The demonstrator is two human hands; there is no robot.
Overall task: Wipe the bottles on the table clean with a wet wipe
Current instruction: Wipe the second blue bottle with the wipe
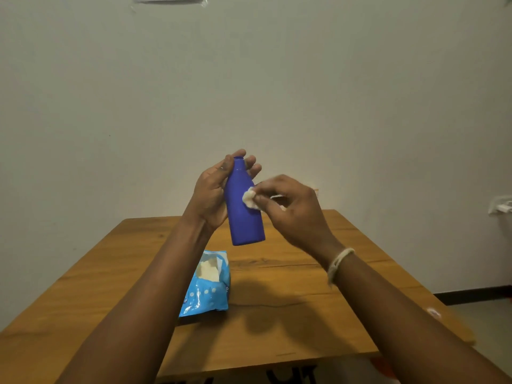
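A blue bottle (243,214) is held up in the air above the wooden table (318,286), neck upward and slightly tilted. My left hand (213,189) grips it round the neck and upper body from the left. My right hand (293,209) pinches a crumpled white wet wipe (249,199) and presses it against the bottle's right shoulder. No other bottle is in view.
A light blue pack of wet wipes (207,286) lies on the table below my left forearm, its flap open with a white wipe showing. A plain wall stands behind the table. A white socket fitting (501,206) sits on the wall at the right edge.
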